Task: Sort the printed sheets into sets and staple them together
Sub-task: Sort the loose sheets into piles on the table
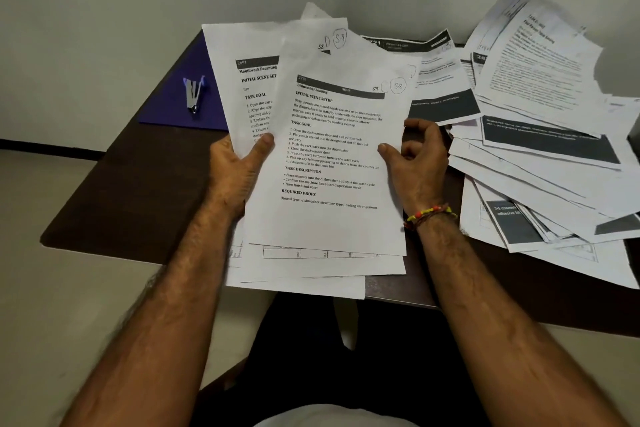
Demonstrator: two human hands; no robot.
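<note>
I hold a fanned stack of printed sheets above the table's near edge. The top sheet (332,163) is headed "Dishwasher Loading"; a sheet behind it (242,80), headed "Mouthwash Decanting", sticks out to the left. My left hand (239,166) grips the stack's left side, thumb on the front. My right hand (415,159) pinches the top sheet's right edge with curled fingers. A silver stapler (193,95) lies at the far left on a purple folder (173,107). More sheets (311,267) lie under the held stack.
A loose, messy pile of printed sheets (554,156) covers the right half of the dark brown table (121,191). A few more sheets (433,80) lie behind the held stack. A plain wall stands behind the table, and my lap is below its near edge.
</note>
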